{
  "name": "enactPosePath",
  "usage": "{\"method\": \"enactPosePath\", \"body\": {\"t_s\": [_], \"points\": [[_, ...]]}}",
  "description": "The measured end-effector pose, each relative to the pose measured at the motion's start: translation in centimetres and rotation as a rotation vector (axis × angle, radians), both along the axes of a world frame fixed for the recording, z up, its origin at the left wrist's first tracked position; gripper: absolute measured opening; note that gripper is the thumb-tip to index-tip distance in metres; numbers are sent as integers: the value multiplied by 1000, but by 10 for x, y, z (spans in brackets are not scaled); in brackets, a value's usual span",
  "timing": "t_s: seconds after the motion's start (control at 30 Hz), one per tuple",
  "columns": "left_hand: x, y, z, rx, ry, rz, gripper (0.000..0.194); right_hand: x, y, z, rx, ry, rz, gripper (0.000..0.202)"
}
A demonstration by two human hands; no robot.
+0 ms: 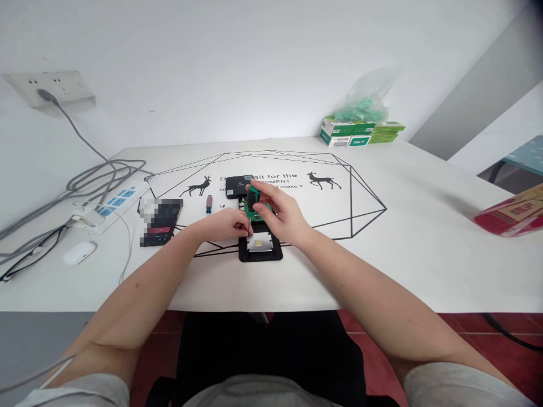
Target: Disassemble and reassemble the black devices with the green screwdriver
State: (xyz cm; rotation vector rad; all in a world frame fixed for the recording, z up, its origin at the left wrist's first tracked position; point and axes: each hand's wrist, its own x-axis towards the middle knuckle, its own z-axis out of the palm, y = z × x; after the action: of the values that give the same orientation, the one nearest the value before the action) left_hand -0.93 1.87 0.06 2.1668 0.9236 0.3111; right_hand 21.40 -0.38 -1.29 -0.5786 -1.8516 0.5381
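Note:
My right hand (283, 213) grips a screwdriver with a green and black handle (253, 196). The tool stands nearly upright, its thin shaft pointing down at a small opened device. My left hand (231, 223) is closed in a pinch by the shaft's lower end; whatever its fingertips hold is too small to tell. A green circuit board (243, 204) shows partly behind the screwdriver and my right hand. Nearer to me lies the black housing (260, 257) with a silver plate (259, 243) in it. A black cover (236, 186) lies just beyond the board.
Left of my hands lie a second screwdriver (209, 204), a few tiny dark parts (222, 206) and a phone (167, 220). A power strip (116, 203), cables, glasses (36, 254) and a white mouse (80, 252) occupy the left side. Green boxes (350, 133) stand at the back right.

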Motion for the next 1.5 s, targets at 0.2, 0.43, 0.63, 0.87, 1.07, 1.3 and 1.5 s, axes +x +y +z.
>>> {"method": "enactPosePath", "body": {"t_s": [0.2,0.43,0.63,0.87,1.07,1.3,1.5], "points": [[-1,0,0,4,56,-3,13,-2,-2,0,-18,-4,6,49],[0,-1,0,6,78,-10,14,-4,1,-2,27,-17,1,46],[-7,2,3,48,83,-45,19,0,0,3,147,-51,-97,39],[-14,8,6,173,12,51,19,4,1,7,170,-6,-108,34],[-18,11,-1,317,29,106,24,1,1,6,-46,139,-68,24],[-20,10,-5,304,106,82,61,-3,-3,3,-242,221,8,32],[-18,9,-5,221,132,99,82,0,-6,8,-60,128,-100,31]]}}
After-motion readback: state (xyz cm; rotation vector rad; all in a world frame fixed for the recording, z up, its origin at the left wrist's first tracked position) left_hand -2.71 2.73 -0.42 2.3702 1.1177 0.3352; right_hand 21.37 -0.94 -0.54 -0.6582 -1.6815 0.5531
